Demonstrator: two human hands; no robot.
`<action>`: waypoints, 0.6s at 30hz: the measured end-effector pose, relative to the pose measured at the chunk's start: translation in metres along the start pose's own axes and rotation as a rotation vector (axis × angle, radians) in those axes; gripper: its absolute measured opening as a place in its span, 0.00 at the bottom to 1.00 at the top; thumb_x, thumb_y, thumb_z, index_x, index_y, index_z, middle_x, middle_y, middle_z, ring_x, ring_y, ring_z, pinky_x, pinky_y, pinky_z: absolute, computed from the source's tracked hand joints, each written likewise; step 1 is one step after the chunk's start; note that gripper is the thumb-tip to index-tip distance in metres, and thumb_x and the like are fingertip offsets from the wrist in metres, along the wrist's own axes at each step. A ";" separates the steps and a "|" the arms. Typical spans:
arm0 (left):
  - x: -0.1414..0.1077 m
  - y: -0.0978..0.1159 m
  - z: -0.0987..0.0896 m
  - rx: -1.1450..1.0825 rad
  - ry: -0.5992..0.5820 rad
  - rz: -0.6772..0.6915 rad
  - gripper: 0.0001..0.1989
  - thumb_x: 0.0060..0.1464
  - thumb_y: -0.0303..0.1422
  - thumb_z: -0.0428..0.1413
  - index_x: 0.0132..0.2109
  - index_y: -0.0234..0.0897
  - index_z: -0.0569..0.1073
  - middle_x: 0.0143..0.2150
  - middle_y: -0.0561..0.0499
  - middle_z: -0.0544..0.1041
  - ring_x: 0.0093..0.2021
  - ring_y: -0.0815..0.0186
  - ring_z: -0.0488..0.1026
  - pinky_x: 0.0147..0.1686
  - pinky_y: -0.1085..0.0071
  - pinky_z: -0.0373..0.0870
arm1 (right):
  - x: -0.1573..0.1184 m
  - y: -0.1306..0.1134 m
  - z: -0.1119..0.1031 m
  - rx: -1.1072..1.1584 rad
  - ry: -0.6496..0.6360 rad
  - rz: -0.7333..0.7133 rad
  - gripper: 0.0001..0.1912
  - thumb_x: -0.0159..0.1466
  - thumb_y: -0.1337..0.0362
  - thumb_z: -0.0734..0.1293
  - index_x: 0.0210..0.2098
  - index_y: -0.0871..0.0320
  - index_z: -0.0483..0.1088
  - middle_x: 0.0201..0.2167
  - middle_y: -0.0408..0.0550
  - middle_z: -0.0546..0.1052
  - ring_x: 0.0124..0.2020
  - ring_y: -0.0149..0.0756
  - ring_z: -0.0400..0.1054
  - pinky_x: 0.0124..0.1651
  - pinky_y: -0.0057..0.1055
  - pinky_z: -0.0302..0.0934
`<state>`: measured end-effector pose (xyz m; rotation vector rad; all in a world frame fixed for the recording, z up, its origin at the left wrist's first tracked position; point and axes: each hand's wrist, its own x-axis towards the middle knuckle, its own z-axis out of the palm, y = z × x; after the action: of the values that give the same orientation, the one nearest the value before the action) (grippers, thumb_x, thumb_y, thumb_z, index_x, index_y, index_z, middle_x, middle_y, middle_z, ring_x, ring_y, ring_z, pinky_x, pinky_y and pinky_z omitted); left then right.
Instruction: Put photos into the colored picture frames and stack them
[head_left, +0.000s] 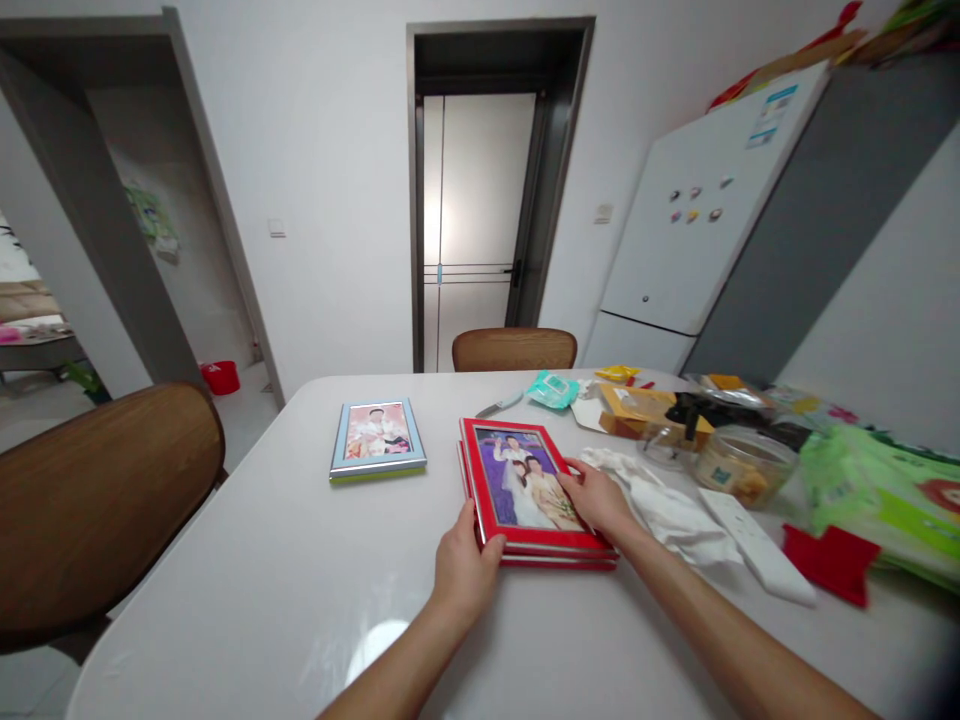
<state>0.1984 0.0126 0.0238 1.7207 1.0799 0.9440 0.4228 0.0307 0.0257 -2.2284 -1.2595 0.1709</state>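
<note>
The left hand (465, 565) has its grip clamped on the near left corner of the stacked red frames (525, 480), thumb over the front; the right hand (600, 500) has its grip closed around their right edge. Holding them well calls for even pressure from both sides, the borders squared up and fingertips kept on the rim rather than the picture. The red frames are at the middle of the counter (300, 600); whether they bear on it cannot be told. The cloth (675, 515) lies just beside the right wrist, the tub (742, 465) beyond. The blue frame (379, 435) lies apart, to the left.
</note>
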 end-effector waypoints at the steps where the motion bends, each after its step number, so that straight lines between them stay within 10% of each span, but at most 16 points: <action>1: -0.001 0.000 0.000 0.038 -0.001 0.003 0.22 0.45 0.28 0.52 0.50 0.38 0.61 0.47 0.48 0.71 0.45 0.61 0.67 0.44 0.69 0.61 | 0.000 0.000 0.001 -0.025 0.001 -0.009 0.22 0.55 0.59 0.57 0.46 0.61 0.66 0.32 0.53 0.75 0.34 0.41 0.68 0.36 0.31 0.57; 9: -0.002 -0.005 -0.014 0.239 -0.015 0.084 0.23 0.46 0.32 0.52 0.51 0.37 0.62 0.51 0.47 0.67 0.50 0.62 0.64 0.49 0.69 0.58 | -0.007 -0.012 -0.003 -0.125 0.018 -0.119 0.19 0.54 0.64 0.58 0.43 0.64 0.68 0.37 0.57 0.74 0.39 0.44 0.67 0.40 0.34 0.56; 13: 0.025 -0.020 -0.065 0.388 0.115 0.066 0.24 0.48 0.33 0.51 0.53 0.32 0.59 0.58 0.43 0.57 0.57 0.62 0.52 0.56 0.67 0.47 | -0.023 -0.061 -0.001 -0.031 0.068 -0.284 0.21 0.55 0.64 0.56 0.48 0.65 0.63 0.47 0.56 0.67 0.48 0.41 0.60 0.49 0.32 0.52; 18: 0.064 -0.046 -0.141 0.577 0.271 -0.052 0.26 0.46 0.27 0.50 0.54 0.30 0.55 0.60 0.39 0.47 0.60 0.55 0.41 0.56 0.59 0.38 | -0.035 -0.145 0.047 0.317 -0.166 -0.398 0.23 0.55 0.62 0.57 0.49 0.63 0.62 0.44 0.54 0.70 0.42 0.36 0.66 0.46 0.30 0.56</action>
<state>0.0799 0.1218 0.0375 2.0417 1.6912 0.9039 0.2772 0.0784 0.0589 -1.6893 -1.6123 0.3781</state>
